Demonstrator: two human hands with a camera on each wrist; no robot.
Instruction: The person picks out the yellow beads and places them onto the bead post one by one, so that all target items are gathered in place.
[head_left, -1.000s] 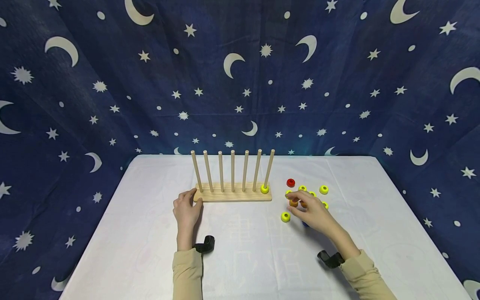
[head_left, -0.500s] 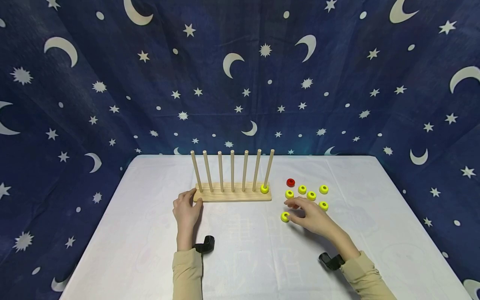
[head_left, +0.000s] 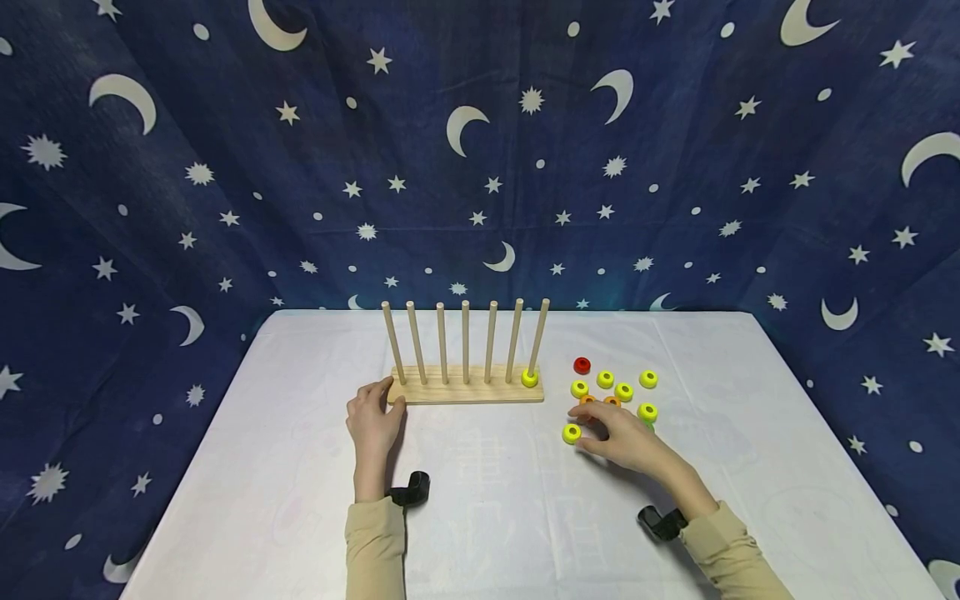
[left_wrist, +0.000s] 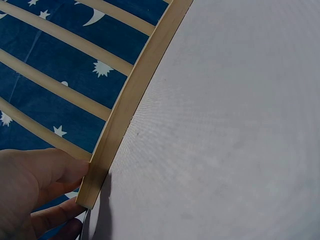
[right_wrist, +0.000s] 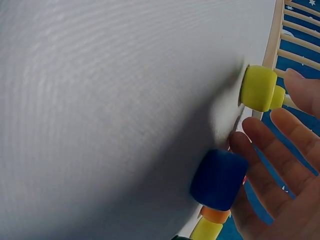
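My left hand (head_left: 372, 421) grips the left end of a wooden peg stand (head_left: 465, 397), with the thumb on its front edge in the left wrist view. A yellow bead (head_left: 529, 378) sits at the foot of the rightmost peg. My right hand (head_left: 630, 436) hovers among loose beads, fingers and thumb spread apart. Its thumb tip is close to the nearest yellow bead (head_left: 572, 433); nothing is plainly held. Orange beads (head_left: 612, 402) show just behind its fingers. In the right wrist view, a blue bead (right_wrist: 220, 179) lies beside the fingers, hidden from the head view.
Several more yellow beads (head_left: 648, 379) and a red bead (head_left: 582, 365) lie right of the stand. A green bead (head_left: 649, 425) is partly hidden by my right hand. White cloth (head_left: 480, 500) covers the table, and a dark blue star-and-moon curtain (head_left: 420, 167) rises behind it.
My right hand has come down and slightly nearer, its thumb now beside the front yellow bead. The left hand and the peg stand have stayed in place.
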